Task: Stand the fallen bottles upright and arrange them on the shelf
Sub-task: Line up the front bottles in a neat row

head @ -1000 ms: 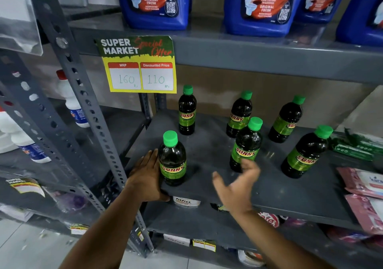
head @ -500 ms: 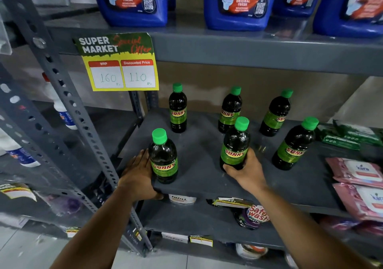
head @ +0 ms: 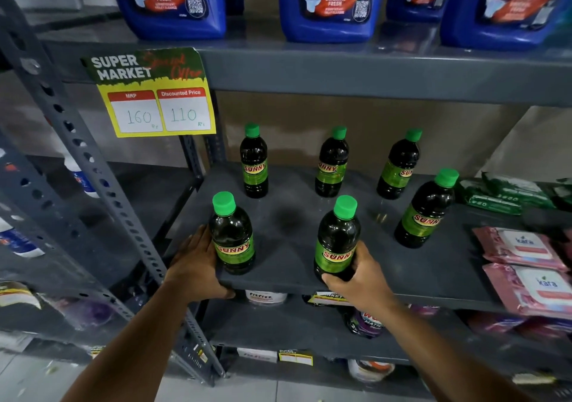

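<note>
Several dark bottles with green caps and green SUNNY labels stand upright on the grey shelf. My left hand is wrapped around the base of the front left bottle at the shelf's front left corner. My right hand grips the lower part of the front middle bottle near the front edge. A third front bottle stands free to the right. Three more stand in a back row: left, middle, right.
Pink wipe packs and green packs lie on the shelf's right side. Blue Total Clean jugs fill the shelf above. A yellow price tag hangs from that shelf's edge. A perforated grey upright runs down the left.
My right hand went from open in the air to gripping the front middle bottle, which has come nearer the front edge. My left hand stayed on the front left bottle.
</note>
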### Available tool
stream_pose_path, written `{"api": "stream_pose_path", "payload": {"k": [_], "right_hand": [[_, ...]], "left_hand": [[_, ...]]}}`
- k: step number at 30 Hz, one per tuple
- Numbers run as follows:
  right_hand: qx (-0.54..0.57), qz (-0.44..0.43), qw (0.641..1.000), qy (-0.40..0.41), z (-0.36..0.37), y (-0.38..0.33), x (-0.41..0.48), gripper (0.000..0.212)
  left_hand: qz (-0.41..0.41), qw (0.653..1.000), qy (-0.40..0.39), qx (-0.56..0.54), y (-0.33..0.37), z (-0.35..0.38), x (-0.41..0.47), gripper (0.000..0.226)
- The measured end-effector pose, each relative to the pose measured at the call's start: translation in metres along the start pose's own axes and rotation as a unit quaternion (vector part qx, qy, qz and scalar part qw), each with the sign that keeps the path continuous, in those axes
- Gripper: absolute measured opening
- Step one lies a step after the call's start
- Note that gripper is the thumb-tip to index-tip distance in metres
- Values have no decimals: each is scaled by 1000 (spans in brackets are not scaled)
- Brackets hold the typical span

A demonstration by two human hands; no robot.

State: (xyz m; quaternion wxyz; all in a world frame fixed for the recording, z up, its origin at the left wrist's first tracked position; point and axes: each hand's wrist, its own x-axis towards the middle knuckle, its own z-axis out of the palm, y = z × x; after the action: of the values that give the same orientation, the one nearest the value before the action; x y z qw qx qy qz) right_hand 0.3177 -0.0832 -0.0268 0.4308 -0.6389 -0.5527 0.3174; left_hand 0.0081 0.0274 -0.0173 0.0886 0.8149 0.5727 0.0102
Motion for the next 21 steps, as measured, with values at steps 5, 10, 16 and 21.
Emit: {"api": "stream_pose_path", "payload": {"k": [5, 10, 16, 21], "right_hand": [[161, -83, 956, 230, -20, 14, -11, 75], [-5, 19, 910, 415, -79, 28, 21, 108], [-58, 89, 952, 288, -119, 34, 44, 84], [-50, 87, 947, 305, -116, 38, 32, 73]], "left_hand": [[13, 1000, 11, 4, -2, 3, 2, 143], [8, 1000, 18, 6, -2, 4, 1, 140], [6, 1000, 6, 10, -4, 6, 4, 140], [10, 1000, 3, 25, -6, 9, 5, 138]]}}
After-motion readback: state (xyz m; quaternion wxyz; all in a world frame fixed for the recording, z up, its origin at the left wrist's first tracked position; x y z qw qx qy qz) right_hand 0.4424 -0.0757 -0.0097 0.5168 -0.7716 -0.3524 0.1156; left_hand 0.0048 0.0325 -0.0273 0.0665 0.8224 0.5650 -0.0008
